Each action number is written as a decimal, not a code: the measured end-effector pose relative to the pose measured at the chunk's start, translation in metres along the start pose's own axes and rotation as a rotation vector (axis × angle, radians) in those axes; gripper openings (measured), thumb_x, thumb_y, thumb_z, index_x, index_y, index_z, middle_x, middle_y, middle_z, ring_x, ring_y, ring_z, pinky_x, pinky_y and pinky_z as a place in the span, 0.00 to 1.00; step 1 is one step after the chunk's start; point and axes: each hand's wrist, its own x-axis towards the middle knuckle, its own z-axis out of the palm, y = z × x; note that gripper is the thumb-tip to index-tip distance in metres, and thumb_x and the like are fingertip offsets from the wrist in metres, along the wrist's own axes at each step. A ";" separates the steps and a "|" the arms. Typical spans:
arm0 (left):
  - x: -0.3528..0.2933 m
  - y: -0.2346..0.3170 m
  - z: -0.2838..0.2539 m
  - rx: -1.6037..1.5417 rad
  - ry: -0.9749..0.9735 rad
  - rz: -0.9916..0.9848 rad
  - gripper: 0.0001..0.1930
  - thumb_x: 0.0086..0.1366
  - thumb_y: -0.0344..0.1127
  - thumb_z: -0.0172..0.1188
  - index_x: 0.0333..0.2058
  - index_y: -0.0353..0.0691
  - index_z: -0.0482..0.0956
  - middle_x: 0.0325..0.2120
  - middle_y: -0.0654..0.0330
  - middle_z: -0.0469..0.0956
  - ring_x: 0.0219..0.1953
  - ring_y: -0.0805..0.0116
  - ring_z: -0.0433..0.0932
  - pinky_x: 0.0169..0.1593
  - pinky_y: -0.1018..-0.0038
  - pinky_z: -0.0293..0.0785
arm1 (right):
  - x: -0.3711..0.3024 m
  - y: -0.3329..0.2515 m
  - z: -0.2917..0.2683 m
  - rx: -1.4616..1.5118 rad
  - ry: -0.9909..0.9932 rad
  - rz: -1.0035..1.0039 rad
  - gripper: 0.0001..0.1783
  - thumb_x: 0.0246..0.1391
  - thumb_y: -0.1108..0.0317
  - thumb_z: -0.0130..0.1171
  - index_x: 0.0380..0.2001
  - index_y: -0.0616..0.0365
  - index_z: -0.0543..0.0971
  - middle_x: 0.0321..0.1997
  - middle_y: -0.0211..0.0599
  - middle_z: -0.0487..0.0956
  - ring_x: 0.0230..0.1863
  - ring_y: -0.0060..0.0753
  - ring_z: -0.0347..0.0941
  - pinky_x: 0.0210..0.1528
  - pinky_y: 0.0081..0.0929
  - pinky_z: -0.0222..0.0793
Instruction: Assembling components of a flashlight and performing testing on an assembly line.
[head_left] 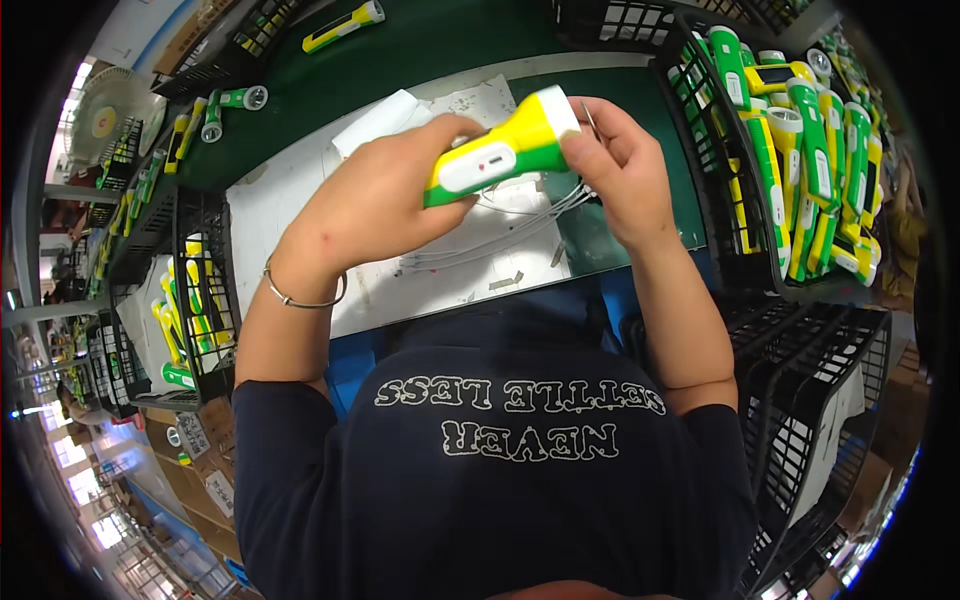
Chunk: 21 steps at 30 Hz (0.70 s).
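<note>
My left hand [385,195] is closed round the handle of a yellow and green flashlight [535,132], whose white-rimmed head points up and to the right. A white oval panel with a small red dot and a dark slot shows on its side. At the head, my right hand [625,165] has its thumb against the white rim. A thin metal tool [590,120], its kind unclear, is pinched among the right fingers. Beneath the flashlight, thin white cables [510,232] run across the pale work board [380,300]. Behind my left hand lies a white sheet [380,118].
A black crate [690,150] full of green and yellow flashlights stands at the right. Another black crate [205,340] with flashlights is at the left. On the green table [420,45] lie a far flashlight [343,26] and a left one [235,100]. Black crates [800,420] stand at lower right.
</note>
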 end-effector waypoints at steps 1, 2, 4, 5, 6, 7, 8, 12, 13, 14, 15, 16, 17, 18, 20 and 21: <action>-0.004 0.003 0.000 -0.147 0.008 -0.038 0.24 0.51 0.29 0.62 0.48 0.37 0.66 0.30 0.54 0.76 0.31 0.61 0.76 0.35 0.70 0.72 | -0.005 -0.002 0.001 0.050 0.009 -0.018 0.22 0.52 0.61 0.58 0.45 0.67 0.70 0.31 0.33 0.77 0.28 0.11 0.67 0.29 0.09 0.62; -0.010 0.004 -0.002 -0.398 -0.057 -0.195 0.24 0.57 0.40 0.57 0.50 0.35 0.63 0.31 0.52 0.76 0.30 0.63 0.77 0.34 0.72 0.73 | -0.009 -0.003 0.001 0.101 0.015 -0.036 0.22 0.54 0.60 0.55 0.46 0.66 0.69 0.31 0.33 0.78 0.26 0.09 0.65 0.27 0.09 0.60; -0.029 -0.019 -0.004 -1.179 -0.040 -0.125 0.25 0.60 0.46 0.54 0.49 0.33 0.64 0.35 0.53 0.74 0.32 0.67 0.75 0.33 0.74 0.73 | -0.015 0.002 0.004 0.023 0.016 -0.027 0.25 0.57 0.56 0.46 0.49 0.65 0.67 0.29 0.36 0.78 0.15 0.06 0.50 0.17 0.09 0.45; -0.038 -0.025 0.001 -1.507 0.051 -0.162 0.27 0.61 0.50 0.51 0.48 0.32 0.64 0.39 0.52 0.71 0.36 0.65 0.74 0.34 0.73 0.73 | -0.020 0.006 0.010 0.012 0.037 -0.018 0.27 0.58 0.55 0.43 0.51 0.67 0.65 0.29 0.39 0.78 0.12 0.06 0.44 0.14 0.09 0.39; -0.049 -0.034 0.001 -1.838 -0.002 -0.176 0.27 0.61 0.51 0.51 0.47 0.31 0.65 0.37 0.55 0.70 0.35 0.68 0.70 0.33 0.75 0.71 | -0.025 0.009 0.016 0.032 0.021 0.019 0.26 0.59 0.55 0.42 0.50 0.66 0.66 0.28 0.38 0.78 0.12 0.06 0.44 0.14 0.10 0.38; -0.056 -0.032 0.001 -2.125 -0.065 -0.180 0.26 0.62 0.53 0.50 0.45 0.33 0.65 0.33 0.57 0.67 0.31 0.70 0.66 0.31 0.78 0.68 | -0.031 0.014 0.021 0.028 0.012 0.056 0.25 0.59 0.55 0.41 0.50 0.66 0.66 0.27 0.37 0.77 0.12 0.06 0.43 0.14 0.10 0.38; -0.065 -0.033 0.001 -2.223 -0.094 -0.192 0.26 0.62 0.54 0.50 0.44 0.33 0.65 0.32 0.58 0.65 0.30 0.71 0.65 0.30 0.78 0.67 | -0.035 0.019 0.028 0.022 0.001 0.095 0.25 0.59 0.55 0.41 0.50 0.66 0.66 0.27 0.37 0.77 0.12 0.07 0.43 0.14 0.10 0.37; -0.108 -0.032 -0.001 -2.344 -0.154 -0.108 0.28 0.61 0.57 0.49 0.44 0.34 0.64 0.31 0.59 0.63 0.30 0.72 0.63 0.30 0.79 0.66 | -0.050 0.027 0.055 -0.001 -0.118 0.124 0.22 0.59 0.58 0.42 0.50 0.62 0.67 0.26 0.35 0.76 0.12 0.06 0.43 0.15 0.10 0.37; -0.119 -0.034 -0.003 -2.304 -0.117 -0.087 0.29 0.61 0.57 0.48 0.46 0.34 0.64 0.30 0.59 0.64 0.28 0.72 0.63 0.30 0.78 0.66 | -0.052 0.029 0.060 0.000 -0.153 0.133 0.21 0.59 0.59 0.43 0.50 0.62 0.67 0.26 0.35 0.76 0.12 0.06 0.44 0.15 0.10 0.37; -0.133 -0.039 -0.005 -2.036 -0.036 -0.068 0.28 0.62 0.56 0.49 0.46 0.34 0.65 0.30 0.59 0.66 0.28 0.72 0.65 0.30 0.77 0.67 | -0.056 0.031 0.063 0.002 -0.188 0.144 0.20 0.59 0.60 0.43 0.50 0.62 0.67 0.26 0.34 0.76 0.12 0.06 0.44 0.15 0.09 0.37; -0.146 -0.045 -0.013 -1.761 0.040 -0.056 0.28 0.62 0.55 0.50 0.47 0.34 0.65 0.30 0.58 0.69 0.28 0.72 0.66 0.31 0.76 0.68 | -0.059 0.031 0.066 -0.031 -0.211 0.143 0.18 0.59 0.62 0.45 0.49 0.61 0.68 0.25 0.33 0.76 0.12 0.06 0.44 0.15 0.09 0.38; -0.157 -0.050 -0.025 -1.000 0.322 -0.154 0.25 0.61 0.51 0.52 0.45 0.33 0.68 0.29 0.59 0.72 0.29 0.72 0.69 0.32 0.75 0.68 | -0.062 0.033 0.068 -0.023 -0.228 0.140 0.16 0.58 0.64 0.47 0.46 0.63 0.70 0.27 0.31 0.75 0.19 0.10 0.55 0.23 0.10 0.48; -0.168 -0.062 -0.041 -0.192 0.565 -0.280 0.21 0.61 0.47 0.54 0.42 0.35 0.70 0.28 0.60 0.74 0.30 0.74 0.71 0.33 0.75 0.69 | -0.065 0.036 0.070 -0.013 -0.243 0.138 0.13 0.58 0.67 0.49 0.43 0.64 0.72 0.28 0.29 0.75 0.26 0.14 0.66 0.31 0.12 0.59; -0.189 -0.085 -0.061 -0.550 0.761 -0.294 0.19 0.60 0.48 0.55 0.40 0.36 0.71 0.27 0.61 0.74 0.28 0.74 0.71 0.33 0.76 0.69 | -0.067 0.038 0.069 -0.059 -0.256 0.185 0.12 0.58 0.68 0.50 0.41 0.65 0.73 0.30 0.30 0.74 0.34 0.20 0.70 0.38 0.16 0.62; -0.242 -0.131 -0.111 -0.124 1.166 -0.556 0.21 0.59 0.50 0.57 0.36 0.34 0.71 0.25 0.59 0.75 0.27 0.69 0.73 0.32 0.72 0.69 | -0.068 0.046 0.074 -0.101 -0.287 0.202 0.12 0.58 0.68 0.50 0.40 0.65 0.73 0.29 0.30 0.74 0.32 0.18 0.70 0.37 0.15 0.62; -0.279 -0.154 -0.136 0.243 1.124 -0.736 0.24 0.58 0.52 0.57 0.37 0.32 0.71 0.27 0.52 0.77 0.29 0.62 0.76 0.33 0.68 0.70 | -0.066 0.049 0.077 -0.131 -0.297 0.218 0.12 0.58 0.67 0.51 0.39 0.65 0.73 0.29 0.30 0.74 0.32 0.18 0.70 0.36 0.15 0.62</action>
